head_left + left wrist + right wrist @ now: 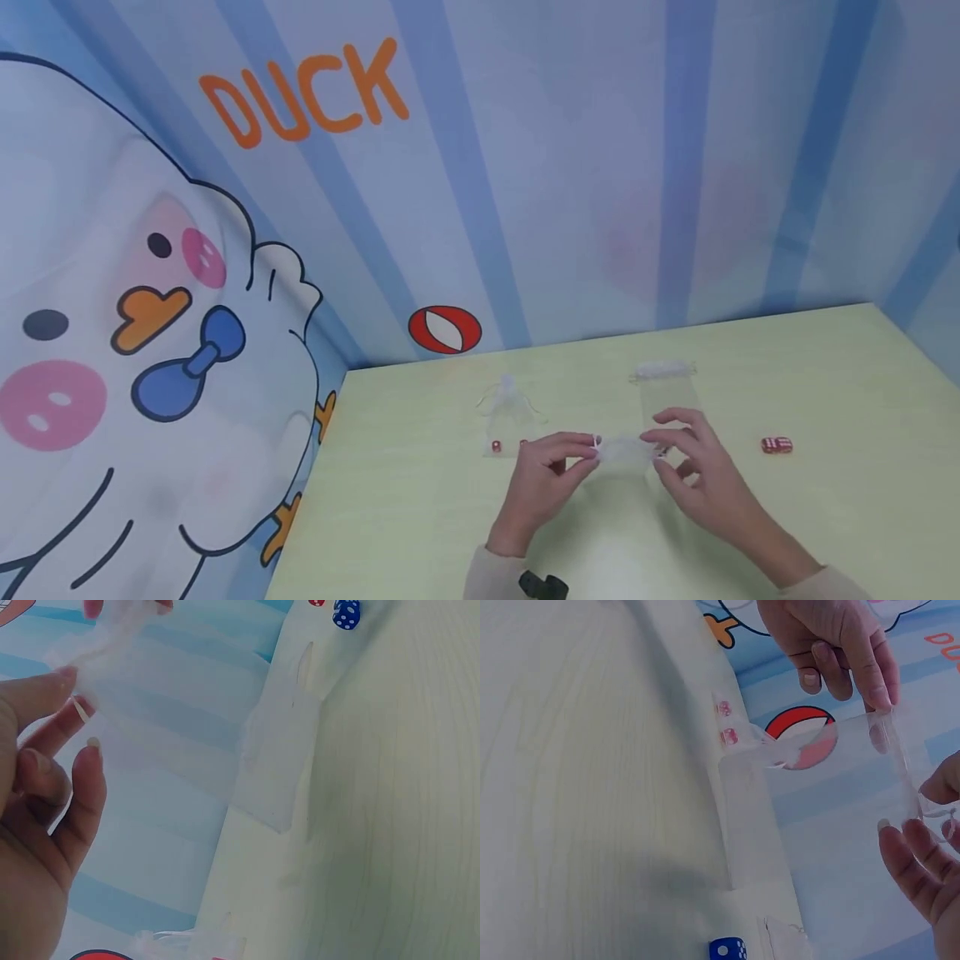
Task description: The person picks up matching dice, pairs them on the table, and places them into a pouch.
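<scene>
A sheer white drawstring bag [626, 452] hangs between the two hands over the table. My left hand [543, 479] pinches one end of its gathered top between thumb and fingers. At the opposite end, my right hand [701, 475] pinches the same top edge close to the drawstring, its other fingers spread. The bag's lower part [277, 757] hangs flat and see-through in the left wrist view, with nothing visible inside. From the right wrist, the left hand [840, 645] shows at the far upper corner of the bag.
Behind the left hand lies another sheer bag [510, 408] with two red dice [497, 447] in its bottom corners. A third sheer bag [667, 383] lies behind the right hand. Loose dice [777, 445] sit to the right; a blue die [727, 949] shows from the right wrist.
</scene>
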`<state>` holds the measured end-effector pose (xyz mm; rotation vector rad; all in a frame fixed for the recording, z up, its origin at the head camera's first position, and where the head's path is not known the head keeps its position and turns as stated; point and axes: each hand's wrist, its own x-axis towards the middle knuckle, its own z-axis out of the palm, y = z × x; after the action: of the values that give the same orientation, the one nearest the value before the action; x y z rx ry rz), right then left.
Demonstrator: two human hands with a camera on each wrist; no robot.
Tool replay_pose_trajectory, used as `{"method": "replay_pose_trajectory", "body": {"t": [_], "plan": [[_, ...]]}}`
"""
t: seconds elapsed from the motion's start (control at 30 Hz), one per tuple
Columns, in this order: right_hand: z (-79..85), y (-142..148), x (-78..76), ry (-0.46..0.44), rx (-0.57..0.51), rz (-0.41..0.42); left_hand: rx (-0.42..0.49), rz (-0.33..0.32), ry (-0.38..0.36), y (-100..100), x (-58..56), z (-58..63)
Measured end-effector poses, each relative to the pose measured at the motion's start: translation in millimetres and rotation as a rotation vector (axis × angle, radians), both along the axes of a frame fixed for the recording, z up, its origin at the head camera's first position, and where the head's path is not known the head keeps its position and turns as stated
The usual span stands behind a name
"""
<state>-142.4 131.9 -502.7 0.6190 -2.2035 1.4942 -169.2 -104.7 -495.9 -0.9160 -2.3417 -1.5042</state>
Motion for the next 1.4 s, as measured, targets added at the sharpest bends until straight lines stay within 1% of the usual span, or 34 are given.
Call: {"method": "replay_pose_trajectory", "body": {"t": [0.03, 0.1, 0.2, 0.33, 0.4, 0.47, 0.53, 0.63, 0.73, 0.9, 0.93, 1.0, 1.07, 1.1, 1.2, 1.3, 1.33, 1.4], "plan": [[0.4, -1, 0.3, 0.038, 0.063, -0.011, 0.002, -0.004, -0.005, 1, 0.0, -0.2], [0.2, -2, 1.0, 0.063, 0.147, -0.022, 0.013, -0.010, -0.030, 1, 0.7, -1.4], [-0.2, -3, 2.3, 0.081, 0.207, -0.065, 0.006, 0.004, -0.014, 2, 1.0, -2.6], [0.5, -2, 3.4, 0.168, 0.261, -0.115, -0.016, 0.040, 0.016, 3, 0.1, -4.4], [1.1, -1, 3.3, 0.200, 0.286, -0.123, -0.023, 0.052, 0.020, 3, -0.1, -5.6], [1.8, -2, 3.1, 0.212, 0.325, -0.130, -0.022, 0.050, 0.017, 3, 0.1, -6.9], [2.5, -4, 3.4, 0.200, 0.358, -0.129, -0.021, 0.052, 0.015, 3, 0.8, -8.4], [4.2, -7, 4.0, 0.167, 0.374, -0.121, -0.011, 0.049, -0.003, 4, 1.6, -9.9], [7.7, -11, 4.8, 0.136, 0.347, -0.086, -0.017, 0.046, -0.011, 7, 2.5, -10.7], [11.9, -16, 4.0, 0.159, 0.300, -0.008, -0.049, 0.033, 0.003, 16, 3.7, -11.7], [11.9, -16, 3.5, 0.161, 0.295, -0.002, -0.053, 0.035, 0.004, 17, 4.0, -11.9], [12.0, -14, 2.8, 0.138, 0.277, 0.000, -0.052, 0.046, 0.007, 18, 4.1, -12.3], [12.2, -11, 2.7, 0.089, 0.265, -0.012, -0.041, 0.069, -0.008, 17, 4.4, -12.5], [12.6, -8, 3.1, 0.049, 0.257, -0.011, -0.030, 0.080, -0.019, 16, 4.5, -12.5], [14.9, 4, 5.1, -0.123, 0.190, 0.017, -0.005, 0.110, -0.040, 14, 3.6, -12.2], [15.4, 17, 5.1, -0.260, 0.114, 0.045, -0.002, 0.131, -0.036, 12, 1.1, -12.0], [14.5, 21, 4.1, -0.277, 0.108, 0.036, -0.006, 0.138, -0.029, 12, 0.3, -12.0], [10.8, 29, 1.3, -0.286, 0.137, -0.001, -0.012, 0.148, -0.020, 12, -1.4, -11.8]]}}
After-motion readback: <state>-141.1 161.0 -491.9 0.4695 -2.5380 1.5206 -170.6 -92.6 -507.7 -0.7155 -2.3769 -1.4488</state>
